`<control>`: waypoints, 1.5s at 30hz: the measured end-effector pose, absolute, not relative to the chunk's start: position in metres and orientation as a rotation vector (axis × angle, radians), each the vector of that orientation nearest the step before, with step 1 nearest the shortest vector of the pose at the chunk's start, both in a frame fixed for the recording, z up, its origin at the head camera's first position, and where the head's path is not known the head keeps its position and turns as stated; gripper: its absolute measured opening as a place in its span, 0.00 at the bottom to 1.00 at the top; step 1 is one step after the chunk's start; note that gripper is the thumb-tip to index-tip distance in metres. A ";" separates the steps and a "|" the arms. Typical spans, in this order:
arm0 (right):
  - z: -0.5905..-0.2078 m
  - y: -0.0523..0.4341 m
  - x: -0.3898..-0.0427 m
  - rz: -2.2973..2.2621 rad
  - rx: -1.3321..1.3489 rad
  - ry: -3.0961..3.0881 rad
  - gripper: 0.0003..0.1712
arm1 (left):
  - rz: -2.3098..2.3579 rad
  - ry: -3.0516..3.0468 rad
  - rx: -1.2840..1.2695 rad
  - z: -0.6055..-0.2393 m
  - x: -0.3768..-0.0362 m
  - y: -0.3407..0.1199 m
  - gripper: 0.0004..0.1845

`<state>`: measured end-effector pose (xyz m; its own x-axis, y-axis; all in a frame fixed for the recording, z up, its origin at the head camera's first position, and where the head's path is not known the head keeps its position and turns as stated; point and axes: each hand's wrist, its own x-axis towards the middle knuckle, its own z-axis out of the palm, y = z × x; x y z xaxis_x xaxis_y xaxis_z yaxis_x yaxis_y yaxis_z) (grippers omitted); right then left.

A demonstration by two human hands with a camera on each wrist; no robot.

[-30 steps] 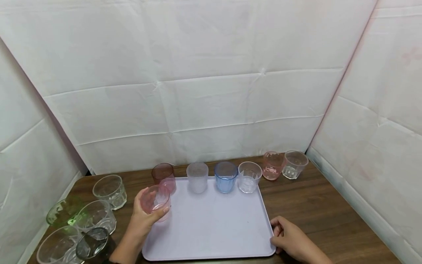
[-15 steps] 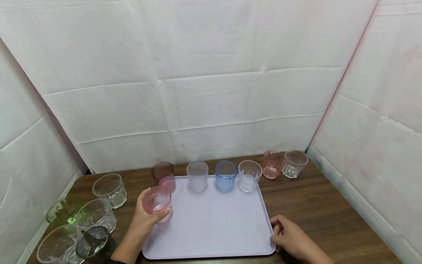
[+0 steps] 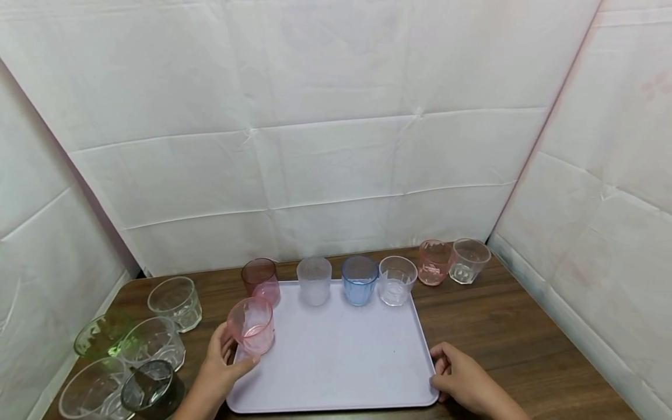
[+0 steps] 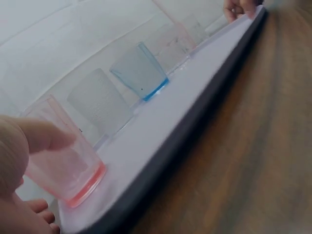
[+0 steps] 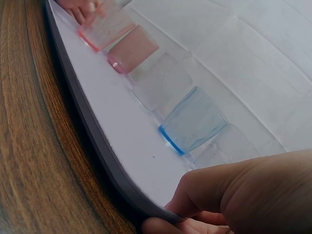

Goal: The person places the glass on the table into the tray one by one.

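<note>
A light pink glass (image 3: 252, 326) stands upright on the left part of the pale lavender tray (image 3: 341, 356). Beside it is my left hand (image 3: 223, 359), thumb and fingers spread and the thumb drawn off the glass; whether a fingertip still touches its far side is hard to tell. My right hand (image 3: 464, 379) pinches the tray's right edge near the front corner, and the right wrist view shows the thumb (image 5: 204, 192) at the rim. Along the tray's back edge stand a dark pink glass (image 3: 261, 283), a frosted glass (image 3: 315, 283), a blue glass (image 3: 360, 281) and a clear glass (image 3: 397, 281).
On the wooden table (image 3: 504, 326), a pink glass (image 3: 434, 263) and a clear glass (image 3: 469, 262) stand behind the tray's right side. Several glasses crowd the left, among them a green glass (image 3: 102, 337) and a dark grey glass (image 3: 154, 391). White sheets (image 3: 336, 128) enclose the table.
The left hand carried the light pink glass slightly right and down onto the tray, then loosened and drew back toward the lower left. The right hand has stayed on the tray edge.
</note>
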<state>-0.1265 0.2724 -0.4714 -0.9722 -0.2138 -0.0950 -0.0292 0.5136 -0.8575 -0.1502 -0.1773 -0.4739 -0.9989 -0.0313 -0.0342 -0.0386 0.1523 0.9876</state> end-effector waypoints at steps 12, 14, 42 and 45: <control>-0.475 0.277 -0.125 -1.407 -0.163 2.572 0.24 | 1.788 2.443 -0.181 -0.470 -0.116 -0.201 0.41; -0.477 0.277 -0.125 -1.411 -0.166 2.570 0.24 | 1.796 2.455 -0.187 -0.470 -0.111 -0.204 0.37; -0.480 0.279 -0.119 -1.427 -0.163 2.567 0.28 | 2.343 2.644 0.057 -0.433 -0.069 -0.320 0.30; -0.480 0.279 -0.119 -1.425 -0.172 2.571 0.28 | 2.676 2.472 0.187 -0.429 -0.063 -0.326 0.30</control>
<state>-0.1193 0.2789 -0.4797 -0.9739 -0.1955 -0.1149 -0.0063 0.5297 -0.8482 -0.0635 -0.3258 -0.4286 -0.8698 -0.2904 0.3988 0.4205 -0.0139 0.9072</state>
